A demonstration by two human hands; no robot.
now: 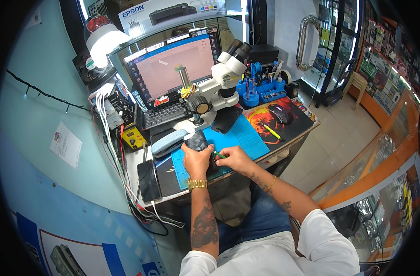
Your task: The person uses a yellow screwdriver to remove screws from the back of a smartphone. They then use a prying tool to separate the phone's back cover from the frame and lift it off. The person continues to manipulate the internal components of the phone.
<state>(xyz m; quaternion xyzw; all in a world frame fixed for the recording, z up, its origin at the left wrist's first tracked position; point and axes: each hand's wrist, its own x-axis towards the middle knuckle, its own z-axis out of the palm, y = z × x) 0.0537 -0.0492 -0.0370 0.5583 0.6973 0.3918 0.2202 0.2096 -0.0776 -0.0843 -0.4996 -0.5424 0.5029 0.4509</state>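
My left hand [197, 161] is closed around a dark, patterned phone-shaped thing [196, 140], tilted above the blue work mat [251, 135]. In my right hand [236, 159], the fingers pinch a thin green-handled tool [218, 154]. Its front end points toward the left hand and the edge of the dark thing; whether they touch, I cannot tell. Just beyond lies a flat black panel [226, 119] on the mat. A light blue zip case [169, 143] rests left of my left hand, and a black phone [148, 180] with a white cable plugged in lies nearer the left edge.
A white microscope [228, 69] stands behind the mat, before a monitor [175, 64] and keyboard [166, 113]. Right of it are a blue tool organizer [270, 89], a mouse [281, 114] and a yellow pen-like tool [272, 132]. Cables [109, 133] hang along the left side.
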